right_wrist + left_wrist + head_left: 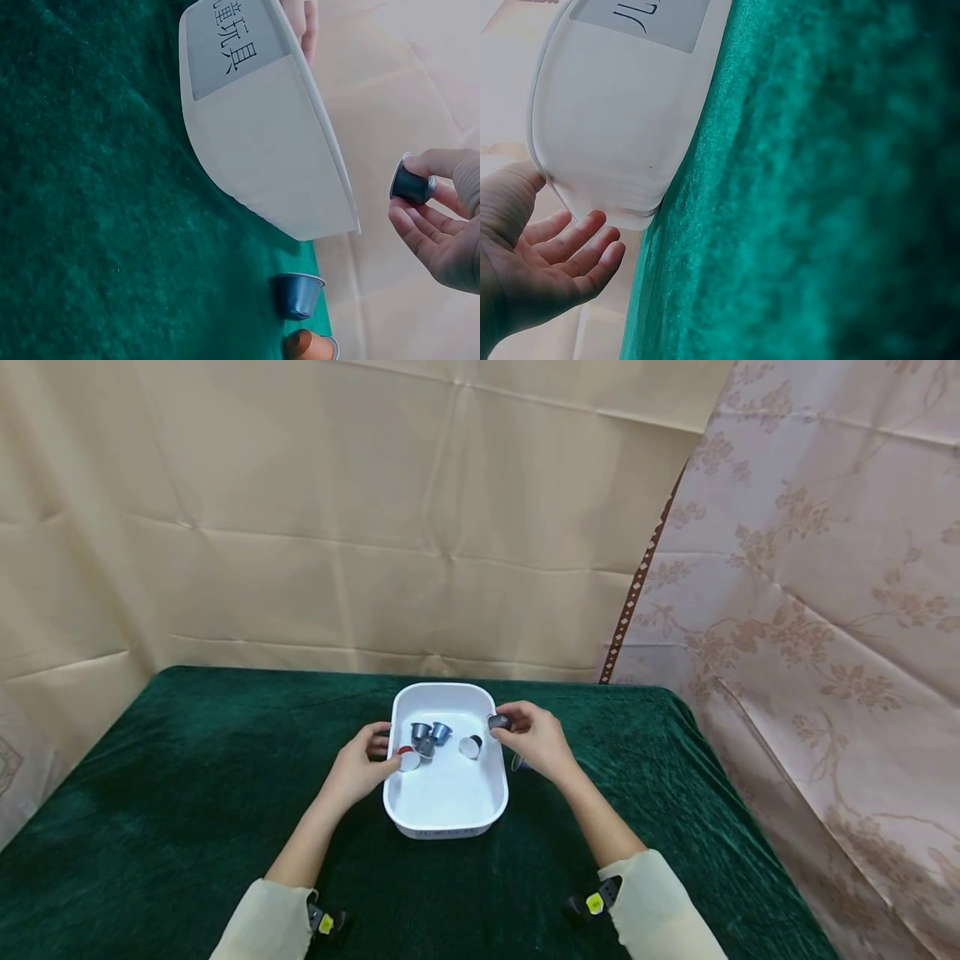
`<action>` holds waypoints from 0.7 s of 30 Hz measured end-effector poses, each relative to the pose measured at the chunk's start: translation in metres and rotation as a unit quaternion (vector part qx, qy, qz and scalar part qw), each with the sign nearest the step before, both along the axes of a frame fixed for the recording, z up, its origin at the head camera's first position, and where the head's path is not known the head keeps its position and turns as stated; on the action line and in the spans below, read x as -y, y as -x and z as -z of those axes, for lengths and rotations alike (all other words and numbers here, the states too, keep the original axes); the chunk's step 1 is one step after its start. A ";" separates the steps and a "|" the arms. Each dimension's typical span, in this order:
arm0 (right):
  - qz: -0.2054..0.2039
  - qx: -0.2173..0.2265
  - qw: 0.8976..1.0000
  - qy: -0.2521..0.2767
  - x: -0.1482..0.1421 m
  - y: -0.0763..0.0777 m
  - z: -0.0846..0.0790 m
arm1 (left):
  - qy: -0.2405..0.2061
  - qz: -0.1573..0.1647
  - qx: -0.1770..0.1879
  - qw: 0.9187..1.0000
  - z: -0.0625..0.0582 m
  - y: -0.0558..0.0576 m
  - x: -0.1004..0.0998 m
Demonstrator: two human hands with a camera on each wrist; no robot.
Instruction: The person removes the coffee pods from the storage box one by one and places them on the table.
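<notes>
capsule (411, 185) in the right hand (538, 743) is dark, cup-shaped, pale-rimmed.

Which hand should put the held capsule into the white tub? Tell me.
Right hand, probably: it pinches the dark capsule near the white tub, while the left hand holds its left side.

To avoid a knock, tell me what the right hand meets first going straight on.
The right hand, holding a dark capsule, would likely meet the right rim of the white tray first, though it might pass above; height is unclear.
</notes>
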State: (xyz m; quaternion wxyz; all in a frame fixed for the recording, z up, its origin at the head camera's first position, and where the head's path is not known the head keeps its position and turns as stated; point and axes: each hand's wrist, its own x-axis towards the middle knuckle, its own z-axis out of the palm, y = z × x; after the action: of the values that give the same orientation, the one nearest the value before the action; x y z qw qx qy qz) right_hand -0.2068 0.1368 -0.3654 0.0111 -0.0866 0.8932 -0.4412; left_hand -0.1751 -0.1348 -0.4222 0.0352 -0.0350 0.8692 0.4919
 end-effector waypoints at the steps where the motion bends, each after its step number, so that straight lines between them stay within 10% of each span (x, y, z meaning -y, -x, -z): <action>1: 0.001 0.000 1.000 0.000 -0.001 0.000 0.000 | 0.000 0.000 0.001 1.000 0.000 0.000 0.000; 21: 0.014 -0.010 1.000 0.002 -0.013 0.002 0.004 | -0.006 -0.006 0.004 1.000 -0.002 -0.001 -0.001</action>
State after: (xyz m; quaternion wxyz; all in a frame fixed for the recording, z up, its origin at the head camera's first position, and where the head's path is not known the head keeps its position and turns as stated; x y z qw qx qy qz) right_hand -0.2086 0.1498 -0.3696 -0.0041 -0.0782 0.8933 -0.4427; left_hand -0.1741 -0.1339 -0.4203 0.0359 -0.0415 0.8659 0.4971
